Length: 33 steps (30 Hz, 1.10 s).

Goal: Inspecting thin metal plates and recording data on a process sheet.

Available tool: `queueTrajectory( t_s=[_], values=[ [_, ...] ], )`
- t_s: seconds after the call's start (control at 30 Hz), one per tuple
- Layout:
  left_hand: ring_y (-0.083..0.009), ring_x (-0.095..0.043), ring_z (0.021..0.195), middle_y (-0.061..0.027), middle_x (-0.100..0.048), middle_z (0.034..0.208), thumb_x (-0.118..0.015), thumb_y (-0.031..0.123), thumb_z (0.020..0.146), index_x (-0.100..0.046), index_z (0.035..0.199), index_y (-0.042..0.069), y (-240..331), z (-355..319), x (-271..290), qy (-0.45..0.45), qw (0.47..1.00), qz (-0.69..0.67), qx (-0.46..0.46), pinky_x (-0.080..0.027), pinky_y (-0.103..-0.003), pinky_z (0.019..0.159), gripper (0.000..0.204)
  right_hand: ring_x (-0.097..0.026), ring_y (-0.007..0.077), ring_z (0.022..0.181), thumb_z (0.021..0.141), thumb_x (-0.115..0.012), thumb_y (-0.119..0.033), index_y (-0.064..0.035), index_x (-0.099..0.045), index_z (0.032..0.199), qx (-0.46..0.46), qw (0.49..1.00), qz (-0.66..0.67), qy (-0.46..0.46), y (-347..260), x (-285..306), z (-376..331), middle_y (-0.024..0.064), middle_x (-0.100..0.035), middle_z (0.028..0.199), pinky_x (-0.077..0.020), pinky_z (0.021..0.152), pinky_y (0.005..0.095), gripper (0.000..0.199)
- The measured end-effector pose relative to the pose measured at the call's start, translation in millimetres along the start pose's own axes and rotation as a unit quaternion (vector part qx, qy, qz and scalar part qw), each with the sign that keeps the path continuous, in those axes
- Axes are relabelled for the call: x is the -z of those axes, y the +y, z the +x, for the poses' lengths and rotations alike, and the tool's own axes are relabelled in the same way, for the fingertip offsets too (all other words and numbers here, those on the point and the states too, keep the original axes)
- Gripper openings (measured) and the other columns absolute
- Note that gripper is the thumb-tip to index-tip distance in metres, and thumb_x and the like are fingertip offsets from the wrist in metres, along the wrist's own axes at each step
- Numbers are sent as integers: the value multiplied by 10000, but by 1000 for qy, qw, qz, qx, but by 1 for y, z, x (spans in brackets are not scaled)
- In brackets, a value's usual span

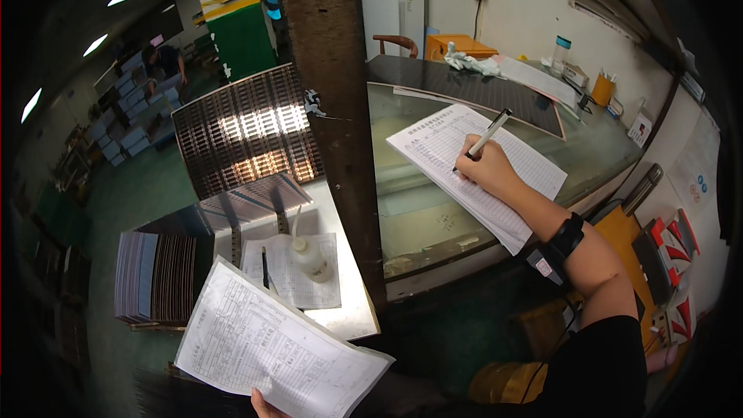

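Note:
My right hand (489, 166) is closed around a pen (489, 133), its tip on a stack of ruled form sheets (534, 178). That stack lies tilted on a glass-topped table (410, 224). A black band with a small box (559, 251) sits on my right wrist. At the lower left, my left hand (263, 404) grips the bottom edge of a printed sheet (263, 340); only a little of the hand shows, the rest is behind the paper. Beyond that sheet, a white squeeze bottle (311, 259) and a dark pen (265, 267) rest on another paper (259, 251).
A dark upright post (333, 108) parts the two work surfaces. A patterned metallic panel (248, 131) leans beside stacked boards (159, 275). On the table's far side are a dark panel (464, 89), white gloves (470, 62) and a bottle (560, 54). A person (164, 66) stands far left.

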State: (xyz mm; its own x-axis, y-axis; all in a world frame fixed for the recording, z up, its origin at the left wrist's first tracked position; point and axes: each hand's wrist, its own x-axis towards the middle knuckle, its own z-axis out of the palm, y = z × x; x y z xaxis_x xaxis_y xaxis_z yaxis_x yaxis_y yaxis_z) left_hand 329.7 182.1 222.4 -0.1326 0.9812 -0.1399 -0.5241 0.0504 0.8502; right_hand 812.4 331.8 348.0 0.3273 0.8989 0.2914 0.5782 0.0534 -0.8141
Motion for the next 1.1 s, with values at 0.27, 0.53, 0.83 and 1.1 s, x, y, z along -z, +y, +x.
queueTrajectory(
  t_s=[0.27,0.53,0.83,1.1],
  values=[
    [-229,-460,1083,-148,-458,1240,-507,105,907,-376,1252,-20,-2,-1,-2,-7,999,37,-2,-376,-357,947,389,-488,77,459,742,-560,-61,-30,-485,671,-4,1000,13,6,-1,1,1,45,-547,549,-372,418,228,108],
    [-255,-437,1120,-173,-437,1260,-538,35,876,-329,1284,-10,-2,-3,-2,2,1000,-20,18,-356,-377,969,461,-468,76,439,758,-547,-80,-32,-485,673,7,1000,9,5,5,0,5,48,-543,549,-361,402,220,115],
    [-259,-399,1182,-160,-413,1308,-444,336,918,-363,1286,-33,15,-10,-10,-9,994,43,95,-302,-405,1004,528,-471,63,464,804,-537,-136,-51,-499,772,-80,989,121,25,38,57,27,46,-561,626,-381,401,196,99],
    [-277,-385,1216,-165,-402,1323,-569,397,836,-383,1291,-35,11,-4,-44,-48,983,93,148,-303,-415,1008,654,-492,75,455,773,-562,-134,-45,-503,708,-37,997,6,66,46,65,26,42,-562,567,-390,410,216,125]
  ],
)
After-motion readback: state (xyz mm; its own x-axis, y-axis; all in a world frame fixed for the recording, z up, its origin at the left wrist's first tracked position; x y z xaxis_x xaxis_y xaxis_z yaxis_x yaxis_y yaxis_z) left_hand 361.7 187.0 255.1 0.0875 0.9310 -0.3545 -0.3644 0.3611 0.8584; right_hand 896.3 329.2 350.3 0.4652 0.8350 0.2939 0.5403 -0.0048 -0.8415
